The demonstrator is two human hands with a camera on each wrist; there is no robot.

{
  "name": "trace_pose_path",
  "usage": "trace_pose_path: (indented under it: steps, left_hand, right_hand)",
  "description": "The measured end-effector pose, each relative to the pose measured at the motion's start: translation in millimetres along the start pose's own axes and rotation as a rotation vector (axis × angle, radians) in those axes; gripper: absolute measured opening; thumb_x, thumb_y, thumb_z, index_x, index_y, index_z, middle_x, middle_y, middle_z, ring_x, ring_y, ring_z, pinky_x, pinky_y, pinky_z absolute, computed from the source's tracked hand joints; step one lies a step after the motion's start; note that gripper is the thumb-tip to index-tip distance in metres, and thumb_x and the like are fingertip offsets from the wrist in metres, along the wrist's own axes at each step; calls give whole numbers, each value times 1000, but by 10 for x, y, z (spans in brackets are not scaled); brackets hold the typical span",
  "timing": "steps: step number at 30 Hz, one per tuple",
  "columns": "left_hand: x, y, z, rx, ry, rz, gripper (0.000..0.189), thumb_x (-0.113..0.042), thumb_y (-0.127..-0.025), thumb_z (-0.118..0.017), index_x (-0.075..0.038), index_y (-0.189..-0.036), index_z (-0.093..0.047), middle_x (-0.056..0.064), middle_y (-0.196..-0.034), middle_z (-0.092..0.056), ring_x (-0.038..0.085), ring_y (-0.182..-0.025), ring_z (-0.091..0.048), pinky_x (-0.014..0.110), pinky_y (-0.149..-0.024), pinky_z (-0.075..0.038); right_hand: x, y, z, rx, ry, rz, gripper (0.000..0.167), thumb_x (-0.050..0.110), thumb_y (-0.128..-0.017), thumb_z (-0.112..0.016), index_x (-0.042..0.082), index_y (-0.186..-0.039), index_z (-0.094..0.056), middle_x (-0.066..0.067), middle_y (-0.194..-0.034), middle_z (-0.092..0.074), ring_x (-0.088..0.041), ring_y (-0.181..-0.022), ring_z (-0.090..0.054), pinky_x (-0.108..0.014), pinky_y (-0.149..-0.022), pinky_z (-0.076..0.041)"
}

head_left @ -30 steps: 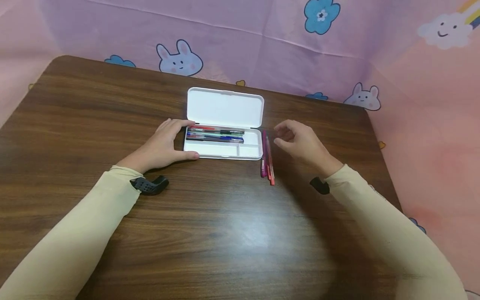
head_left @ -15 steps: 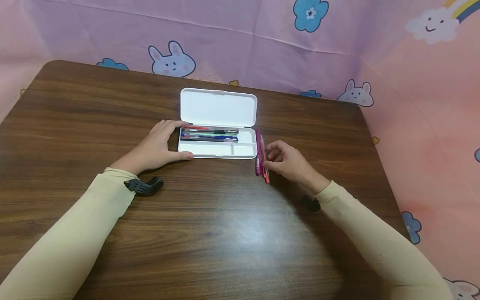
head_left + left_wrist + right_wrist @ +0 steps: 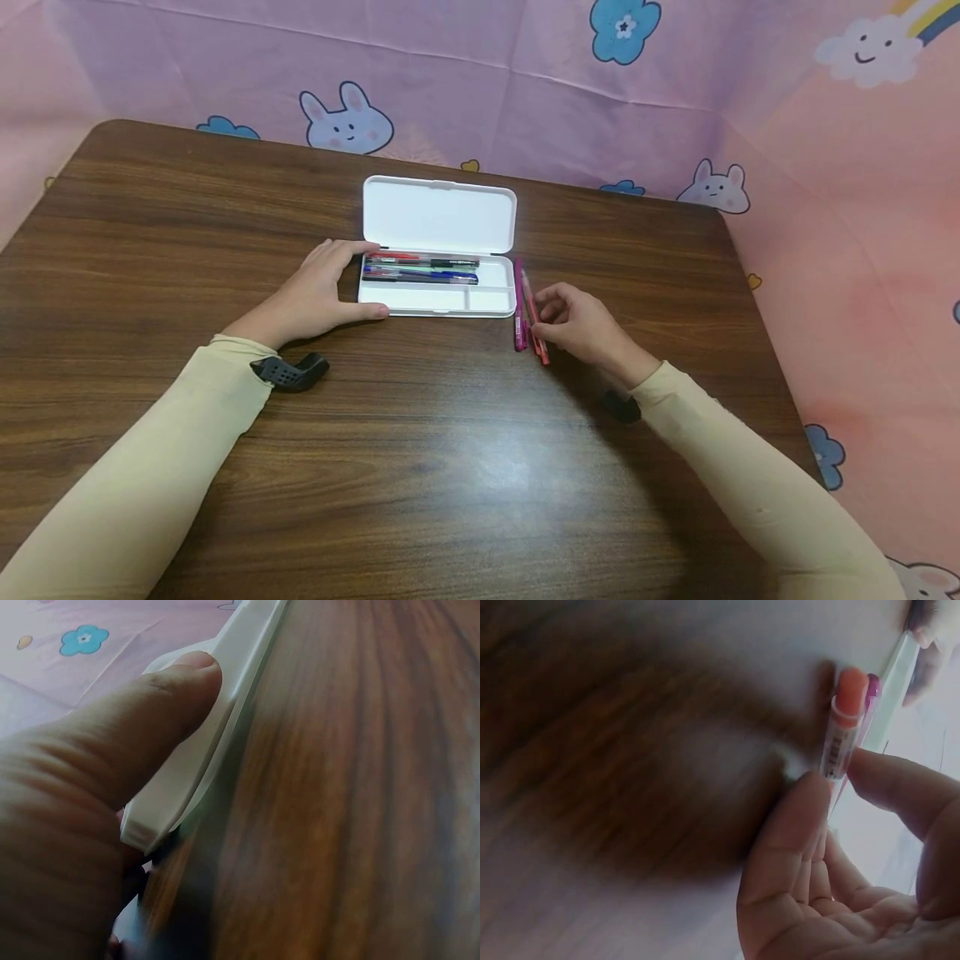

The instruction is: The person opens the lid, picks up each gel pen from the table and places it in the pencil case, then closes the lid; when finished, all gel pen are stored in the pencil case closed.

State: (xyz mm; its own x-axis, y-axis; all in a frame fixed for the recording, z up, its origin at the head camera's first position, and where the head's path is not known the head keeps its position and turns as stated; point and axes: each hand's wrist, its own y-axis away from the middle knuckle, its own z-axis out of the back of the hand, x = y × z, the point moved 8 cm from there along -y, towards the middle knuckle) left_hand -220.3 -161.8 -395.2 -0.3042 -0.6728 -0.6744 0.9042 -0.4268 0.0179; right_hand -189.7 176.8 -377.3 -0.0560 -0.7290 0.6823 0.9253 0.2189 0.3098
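Note:
A white pencil case (image 3: pixel 420 297) lies with its lid (image 3: pixel 439 217) up, several pens (image 3: pixel 420 272) side by side in its long compartment. My left hand (image 3: pixel 311 287) grips the left end, its thumb along the front wall and a finger at the back corner. In the left wrist view the thumb (image 3: pixel 165 697) presses on the white case wall. Right of the case, my right hand (image 3: pixel 581 325) pinches a red pen (image 3: pixel 531 304) between thumb and fingers; its orange-red end (image 3: pixel 850 694) points up in the right wrist view. A purple pen (image 3: pixel 519 308) lies beside the case's right end.
The case stands on a brown wood-grain table (image 3: pixel 420 467). A pink and purple cloth (image 3: pixel 480 83) with printed bunnies and clouds hangs behind the table and along its right side.
My right hand has come down and toward me onto the red pen and now pinches it. The pen's near end has swung slightly right, away from the purple pen. My left hand stays on the case.

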Motion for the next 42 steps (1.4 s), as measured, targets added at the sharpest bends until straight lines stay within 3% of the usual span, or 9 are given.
trace_pose_path:
  steps: [4,10,14,21,28,36,42]
  left_hand:
    - [-13,1,5,2,1,-2,96,-50,-85,-83,-8,-158,-36,20,-159,-38,40,-152,-26,51,-130,-2]
    - [17,3,3,-7,2,5,95,-52,-84,-84,-12,-157,-38,16,-158,-39,38,-149,-29,62,-123,-20]
    - [20,2,-2,-5,5,10,97,-52,-83,-84,-11,-157,-37,17,-158,-39,38,-149,-29,63,-123,-20]
    - [13,-4,-2,7,6,8,98,-52,-85,-82,-10,-159,-35,20,-160,-36,41,-153,-22,56,-129,-4]
    - [27,-6,-3,5,8,19,98,-53,-85,-83,-11,-159,-35,19,-161,-36,41,-154,-21,61,-127,-8]
    - [21,-5,-5,6,8,23,98,-53,-85,-82,-10,-159,-35,20,-161,-36,42,-154,-21,66,-125,-11]
    - [2,-2,5,3,0,19,97,-52,-85,-83,-10,-158,-36,20,-160,-37,42,-153,-22,64,-126,-11]
  right_hand:
    - [-41,5,35,6,32,-16,41,12,-94,-75,2,-131,-61,-16,-110,-66,-24,-90,-64,-27,-65,-53]
    - [-100,46,121,7,99,-35,39,16,-95,-76,2,-129,-63,-14,-109,-68,-24,-89,-63,-28,-68,-51]
    - [-131,78,189,-1,173,-30,36,20,-95,-76,3,-125,-66,-13,-107,-70,-24,-91,-65,-30,-72,-52]
    - [-187,129,306,-19,269,-12,25,18,-97,-73,4,-117,-71,-12,-103,-73,-25,-91,-64,-35,-76,-54]
    - [-249,133,377,-30,301,-6,21,16,-96,-73,0,-110,-74,-14,-100,-76,-25,-93,-70,-37,-78,-59]
    - [-334,159,409,2,232,-36,19,11,-96,-70,-1,-110,-72,-13,-94,-75,-15,-72,-66,-24,-60,-53]
    - [-335,208,463,-32,282,-27,17,12,-96,-70,3,-110,-73,-10,-94,-74,-18,-74,-64,-29,-62,-52]
